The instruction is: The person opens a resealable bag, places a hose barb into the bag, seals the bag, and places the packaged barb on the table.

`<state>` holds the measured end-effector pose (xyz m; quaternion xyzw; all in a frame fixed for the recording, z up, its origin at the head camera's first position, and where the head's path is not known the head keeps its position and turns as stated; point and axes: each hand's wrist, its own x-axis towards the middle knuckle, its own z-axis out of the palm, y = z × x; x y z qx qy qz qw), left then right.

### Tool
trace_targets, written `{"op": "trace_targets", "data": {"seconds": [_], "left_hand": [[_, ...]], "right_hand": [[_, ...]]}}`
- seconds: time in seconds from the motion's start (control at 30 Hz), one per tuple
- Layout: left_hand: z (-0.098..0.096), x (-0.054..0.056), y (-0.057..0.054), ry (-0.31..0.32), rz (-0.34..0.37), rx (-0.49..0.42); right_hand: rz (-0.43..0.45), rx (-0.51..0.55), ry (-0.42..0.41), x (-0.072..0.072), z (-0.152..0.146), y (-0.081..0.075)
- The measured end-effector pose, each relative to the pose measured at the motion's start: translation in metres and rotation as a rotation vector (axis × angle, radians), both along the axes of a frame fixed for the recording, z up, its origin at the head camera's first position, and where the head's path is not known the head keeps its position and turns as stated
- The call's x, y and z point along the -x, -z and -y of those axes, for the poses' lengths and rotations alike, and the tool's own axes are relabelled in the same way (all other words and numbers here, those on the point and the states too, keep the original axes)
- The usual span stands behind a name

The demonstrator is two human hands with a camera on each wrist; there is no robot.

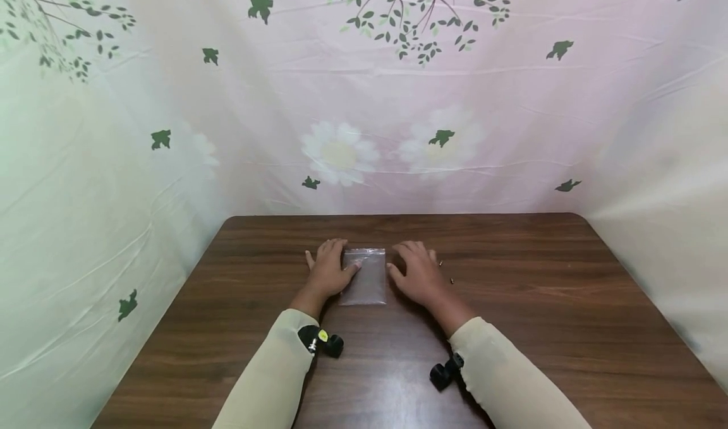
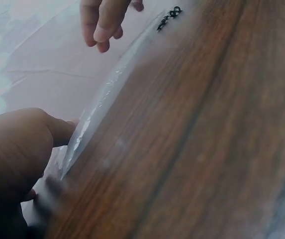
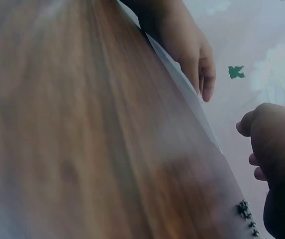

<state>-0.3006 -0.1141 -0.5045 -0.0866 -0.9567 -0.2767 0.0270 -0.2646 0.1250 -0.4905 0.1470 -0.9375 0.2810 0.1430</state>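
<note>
A clear zip-lock plastic bag (image 1: pixel 366 283) lies flat on the table, its zip edge toward the back. My left hand (image 1: pixel 330 272) rests at the bag's left side with fingers spread and the thumb over the bag. In the left wrist view that thumb (image 2: pixel 62 132) meets the edge of the bag (image 2: pixel 95 119). To the right of the bag is my right hand (image 1: pixel 419 276), its fingers extended and slightly bent, with nothing held. Beyond it lie small dark metallic pieces (image 1: pixel 452 281), which show as a little dark cluster (image 3: pixel 243 209) in the right wrist view.
The brown wood-grain table (image 1: pixel 540 328) has rounded back corners. A printed cloth (image 1: pixel 387 100) with leaves, birds and daisies hangs behind it and along both sides. Each sleeve carries a small black wrist camera, such as the right one (image 1: pixel 440 376).
</note>
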Motion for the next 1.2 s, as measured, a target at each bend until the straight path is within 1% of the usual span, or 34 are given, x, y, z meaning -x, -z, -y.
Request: {"op": "trace_targets", "data": {"seconds": [0.13, 0.2, 0.3, 0.43, 0.5, 0.67, 0.77, 0.9, 1.03, 1.2], "left_hand": [[0.001, 0.002, 0.003, -0.001, 0.021, 0.063], [0.001, 0.002, 0.004, 0.002, 0.021, 0.071], [0.002, 0.003, 0.003, -0.002, 0.014, 0.043], [0.004, 0.000, 0.001, -0.023, -0.008, -0.001], [0.005, -0.004, 0.000, -0.035, 0.001, -0.008], [0.005, -0.015, -0.001, -0.049, 0.019, 0.001], [0.004, -0.018, 0.000, -0.048, 0.002, -0.001], [0.005, -0.021, 0.000, -0.052, 0.003, -0.012], [0.004, -0.022, -0.002, -0.074, 0.000, -0.063], [0.003, -0.023, -0.004, -0.092, -0.021, -0.118]], "right_hand": [[-0.035, 0.124, -0.024, -0.002, 0.011, 0.001], [-0.051, 0.164, -0.008, -0.004, 0.017, 0.002], [-0.053, 0.199, 0.042, -0.006, 0.024, 0.001], [0.002, 0.227, 0.095, -0.006, 0.030, 0.001], [0.033, 0.234, 0.105, -0.007, 0.031, 0.002], [0.065, 0.244, 0.125, -0.008, 0.032, 0.002], [0.081, 0.252, 0.138, -0.009, 0.033, 0.002], [0.102, 0.242, 0.145, -0.008, 0.033, 0.004], [0.150, 0.225, 0.144, -0.008, 0.031, 0.004], [0.207, 0.219, 0.148, -0.008, 0.030, 0.003]]}}
